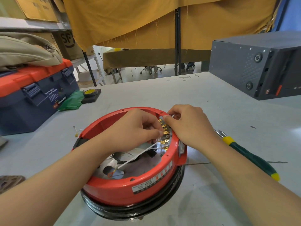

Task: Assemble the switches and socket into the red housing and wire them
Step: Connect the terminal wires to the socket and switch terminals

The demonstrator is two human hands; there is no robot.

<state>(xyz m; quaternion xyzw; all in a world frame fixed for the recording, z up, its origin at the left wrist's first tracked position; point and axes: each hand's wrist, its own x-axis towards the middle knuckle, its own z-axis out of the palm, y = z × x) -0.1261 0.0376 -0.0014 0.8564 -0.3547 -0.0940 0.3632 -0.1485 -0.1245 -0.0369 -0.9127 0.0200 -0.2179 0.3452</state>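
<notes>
Pinched between thumb and forefinger, the left hand (138,126) has its grip closed on something small at the row of brass terminals (164,131); it looks like a connector on the white wire (138,156), though the fingers hide the exact contact. That wire runs down from the left hand across the open interior to a bare end near a hole in the metal plate. Just to the right, the right hand (189,126) curls over the far rim, its fingertips (167,117) gripping a pale grey part at the top of the terminal row, most likely steadying it.

Both hands work inside the red housing (130,188), which sits in the middle of the table (211,103) on top of a black cable reel (130,207). Both forearms reach in from the near edge, and the wrists bend down into the housing.

As to progress, I judge that the switch and socket parts are already seated along the right wall, since their gold tabs stand in a line there. Wiring appears to be underway, not finished: only one white lead is visible, and several tabs look bare. A loose brass connector (76,133) lies on the table left of the housing, and a green-and-yellow screwdriver (249,155) lies to the right, beneath the right forearm.
</notes>
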